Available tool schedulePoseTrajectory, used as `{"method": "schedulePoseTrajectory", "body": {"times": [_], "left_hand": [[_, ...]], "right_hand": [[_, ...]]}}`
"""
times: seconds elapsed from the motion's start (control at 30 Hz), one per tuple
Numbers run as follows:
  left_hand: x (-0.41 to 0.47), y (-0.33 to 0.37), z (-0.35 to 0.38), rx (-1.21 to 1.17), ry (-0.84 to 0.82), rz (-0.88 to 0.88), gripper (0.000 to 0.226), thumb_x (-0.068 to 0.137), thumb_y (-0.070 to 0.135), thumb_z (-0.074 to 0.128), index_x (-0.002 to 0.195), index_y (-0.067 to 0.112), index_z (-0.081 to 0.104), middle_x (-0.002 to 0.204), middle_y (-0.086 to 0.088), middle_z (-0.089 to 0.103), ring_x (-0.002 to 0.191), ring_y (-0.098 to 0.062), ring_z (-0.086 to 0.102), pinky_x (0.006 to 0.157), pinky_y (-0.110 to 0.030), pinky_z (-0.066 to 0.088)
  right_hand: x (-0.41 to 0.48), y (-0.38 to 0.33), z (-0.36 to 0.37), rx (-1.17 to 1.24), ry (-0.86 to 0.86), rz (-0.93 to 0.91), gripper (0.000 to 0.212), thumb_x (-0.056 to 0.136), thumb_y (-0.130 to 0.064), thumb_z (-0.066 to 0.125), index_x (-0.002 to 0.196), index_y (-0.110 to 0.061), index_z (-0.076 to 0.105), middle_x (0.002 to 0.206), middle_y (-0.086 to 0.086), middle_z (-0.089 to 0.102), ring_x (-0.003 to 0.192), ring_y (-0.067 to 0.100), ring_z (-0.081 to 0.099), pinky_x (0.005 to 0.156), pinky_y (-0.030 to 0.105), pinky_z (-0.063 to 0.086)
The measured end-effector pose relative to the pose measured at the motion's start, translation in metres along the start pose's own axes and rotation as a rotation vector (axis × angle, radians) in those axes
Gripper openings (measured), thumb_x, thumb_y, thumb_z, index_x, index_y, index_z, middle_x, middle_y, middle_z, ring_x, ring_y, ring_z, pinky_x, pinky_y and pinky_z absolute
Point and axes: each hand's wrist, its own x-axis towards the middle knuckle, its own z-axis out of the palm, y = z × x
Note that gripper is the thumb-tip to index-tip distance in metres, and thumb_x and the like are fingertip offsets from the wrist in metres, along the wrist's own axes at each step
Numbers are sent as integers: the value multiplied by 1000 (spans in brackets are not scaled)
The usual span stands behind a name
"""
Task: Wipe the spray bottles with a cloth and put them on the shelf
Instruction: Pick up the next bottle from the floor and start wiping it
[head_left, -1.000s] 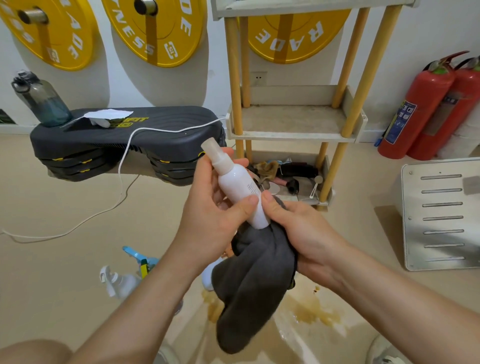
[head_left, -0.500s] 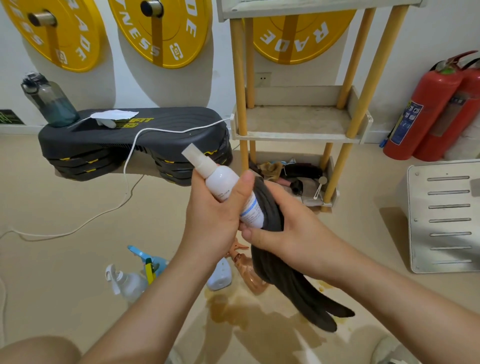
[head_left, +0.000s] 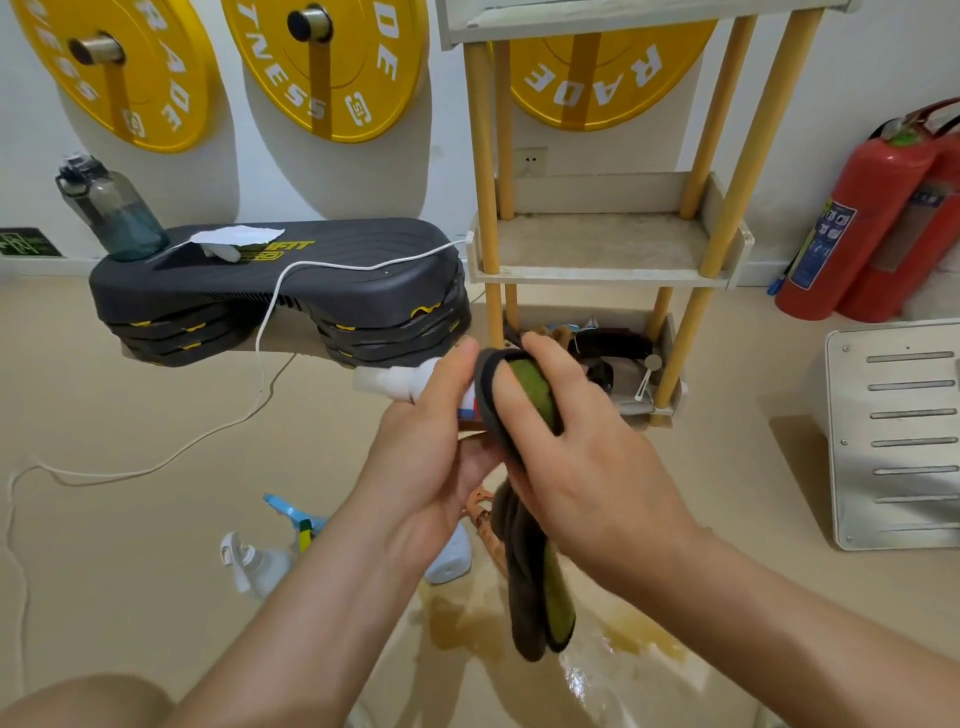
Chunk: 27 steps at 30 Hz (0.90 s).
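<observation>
Both hands are busy mid-wipe: my left hand (head_left: 431, 457) grips the white spray bottle (head_left: 400, 379) round its body, and my right hand (head_left: 597, 467) clamps the dark cloth (head_left: 535, 597) over its base end. It is held in the air above the floor, lying nearly level, long axis left to right, nozzle pointing left. Next, I judge, I finish rubbing, then stand it upright on the shelf (head_left: 597, 275) beyond.

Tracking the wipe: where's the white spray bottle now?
Head view, centre: white spray bottle held sideways in the left hand, right hand wrapping the cloth over its base.
</observation>
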Motion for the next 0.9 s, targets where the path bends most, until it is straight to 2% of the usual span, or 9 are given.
{"method": "schedulePoseTrajectory", "body": {"times": [0.1,0.2,0.27,0.37,0.47,0.57,0.7,0.8,0.9], "left_hand": [[3,0,-8,223,-42,-20,29,89,49,61,94,21,66,79,1,68,73,-13,65,72,-33,53],[5,8,-17,461,-90,97,38,71,47,66,102,24,65,87,11,66,84,-8,61,74,-30,46],[8,15,-25,346,-176,147,40,73,30,71,111,23,63,94,10,70,89,-7,66,77,-32,51],[12,23,-35,178,-289,154,49,78,11,74,124,18,59,112,-10,72,101,-25,71,82,-38,58],[10,18,-32,228,-237,231,35,74,15,80,106,12,66,99,-13,74,91,-27,73,74,-36,60],[4,8,-20,242,-132,271,42,63,27,77,99,7,68,87,-11,75,80,-22,74,65,-30,58],[-2,-5,-6,269,8,290,46,62,38,78,88,1,69,75,-8,71,68,-15,70,54,-25,53],[-5,-9,-1,324,4,247,49,69,45,73,90,1,68,76,-6,72,69,-12,70,55,-27,54],[0,-1,-7,336,-148,184,35,74,39,80,92,13,65,80,4,71,77,-9,70,63,-25,56]], "right_hand": [[7,9,-2,78,-14,60,67,84,-27,72,139,-25,33,127,7,44,86,31,60,60,44,56],[19,29,-10,364,-55,237,53,85,-37,71,132,-29,48,110,-2,54,93,22,59,79,37,51],[25,37,-17,564,-92,263,40,82,-33,75,119,-28,60,100,-6,64,91,13,61,80,32,51],[27,36,-23,791,-225,255,29,80,-26,80,106,-27,66,91,-8,68,82,7,63,72,22,50],[25,33,-25,713,-233,229,26,77,-36,81,96,-31,64,82,-9,64,76,8,60,67,22,46],[22,27,-25,386,-164,179,33,74,-47,75,94,-28,57,76,-9,59,71,11,56,63,29,46],[12,8,-14,149,-94,72,50,77,-48,72,111,-20,47,97,-3,52,70,20,57,58,40,51],[11,3,-14,219,-169,107,53,78,-47,73,112,-21,42,102,-3,51,77,21,58,63,41,52],[23,11,-25,446,-306,254,47,73,-41,78,106,-26,48,92,-8,58,79,14,60,70,42,55]]}}
